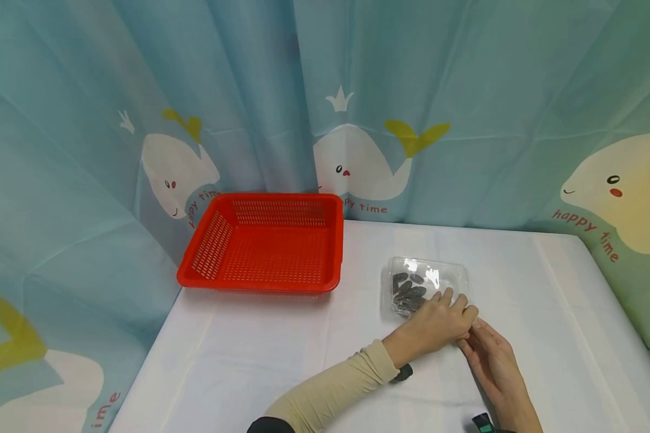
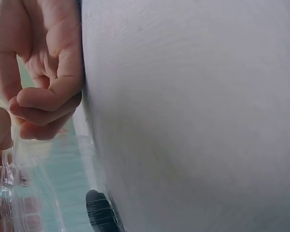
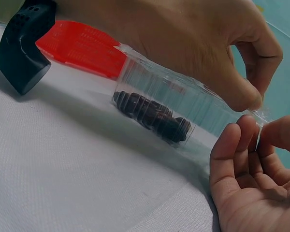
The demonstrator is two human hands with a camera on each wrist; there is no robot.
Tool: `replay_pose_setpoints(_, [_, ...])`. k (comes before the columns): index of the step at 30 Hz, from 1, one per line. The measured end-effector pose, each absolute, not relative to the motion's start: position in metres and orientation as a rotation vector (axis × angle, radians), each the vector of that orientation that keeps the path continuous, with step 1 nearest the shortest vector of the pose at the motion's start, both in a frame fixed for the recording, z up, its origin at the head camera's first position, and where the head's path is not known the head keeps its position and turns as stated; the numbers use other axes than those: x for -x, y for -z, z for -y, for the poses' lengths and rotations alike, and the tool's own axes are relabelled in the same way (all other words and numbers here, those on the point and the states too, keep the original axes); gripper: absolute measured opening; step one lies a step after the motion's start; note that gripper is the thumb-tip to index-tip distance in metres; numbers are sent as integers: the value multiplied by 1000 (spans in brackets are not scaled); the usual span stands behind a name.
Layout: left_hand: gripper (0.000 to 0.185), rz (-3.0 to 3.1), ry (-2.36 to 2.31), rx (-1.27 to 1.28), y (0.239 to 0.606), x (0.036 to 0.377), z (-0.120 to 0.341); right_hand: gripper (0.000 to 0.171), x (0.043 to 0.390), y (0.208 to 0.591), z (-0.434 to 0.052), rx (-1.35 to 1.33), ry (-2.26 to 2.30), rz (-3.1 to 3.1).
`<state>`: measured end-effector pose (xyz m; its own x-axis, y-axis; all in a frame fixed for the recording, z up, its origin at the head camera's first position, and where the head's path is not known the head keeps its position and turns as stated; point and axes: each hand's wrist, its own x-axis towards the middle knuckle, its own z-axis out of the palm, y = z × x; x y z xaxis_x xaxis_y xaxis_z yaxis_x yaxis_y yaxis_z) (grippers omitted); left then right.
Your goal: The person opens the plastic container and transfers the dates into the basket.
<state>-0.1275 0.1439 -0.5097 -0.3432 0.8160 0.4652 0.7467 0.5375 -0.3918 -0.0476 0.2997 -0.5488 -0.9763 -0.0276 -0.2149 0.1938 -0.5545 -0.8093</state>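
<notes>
Pinching the near rim of the clear clamshell box (image 1: 425, 285) right of the red basket (image 1: 265, 246), left hand (image 1: 439, 322) and right hand (image 1: 493, 355) both closed on thin, light, crushable, slippery-looking plastic best held by that edge.

You are looking down at a tabletop (image 1: 547, 288) spread with a white cloth that shows faint fold creases and takes even, soft light without hard shadows. Behind and to both sides of it hangs a pale teal curtain (image 1: 466, 72), falling in broad folds and printed with white and cream whales with yellow tails, small crowns and the red words "happy time". The curtain closes off everything beyond the tabletop, so you see no wall, window or floor, and it drops past the tabletop's left and right edges.
</notes>
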Motion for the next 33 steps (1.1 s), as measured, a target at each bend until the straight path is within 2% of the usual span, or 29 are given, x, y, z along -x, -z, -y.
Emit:
replay_pose_setpoints(4, [47, 2149, -142, 1258, 510, 128, -143, 31, 48, 549, -300, -300, 2647, -1411])
replay_pose_setpoints(10, [42, 2157, -85, 1230, 510, 131, -139, 29, 47, 549, -300, -320, 2639, -1408])
replay_pose_setpoints(15, [17, 2292, 207, 1215, 512, 132, -136, 31, 47, 549, -300, -259, 2658, -1389])
replay_pose_setpoints(17, [13, 2321, 275, 1210, 514, 131, -136, 32, 47, 549, -300, -249, 2667, -1372])
replay_pose_setpoints(24, [19, 2307, 231, 1221, 516, 127, -137, 34, 48, 549, -301, -219, 2670, -1368])
replay_pose_setpoints(30, [36, 2248, -27, 1258, 516, 124, -140, 33, 47, 549, -302, -229, 2662, -1383])
replay_pose_setpoints(33, [34, 2199, -127, 1262, 515, 123, -142, 31, 46, 549, -301, -253, 2638, -1428])
